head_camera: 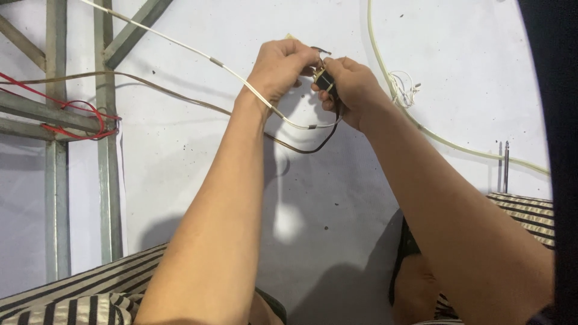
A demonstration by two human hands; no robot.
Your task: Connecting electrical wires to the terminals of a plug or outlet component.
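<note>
Both my arms reach up toward a white wall. My left hand (282, 67) and my right hand (352, 89) meet at a small black fitting (324, 81), and the fingers of both are pinched on it and on the wire ends there. A white cable (180, 45) and a brown cable (180, 96) run in from the upper left, loop under my hands and end at the fitting. What lies inside the fitting is hidden by my fingers.
A grey metal frame (105, 150) stands at the left with a red wire (78, 120) wound round it. A pale cable (433, 135) with a knot of thin white wires (404, 87) hangs at the right. Striped fabric (72, 298) lies at the bottom.
</note>
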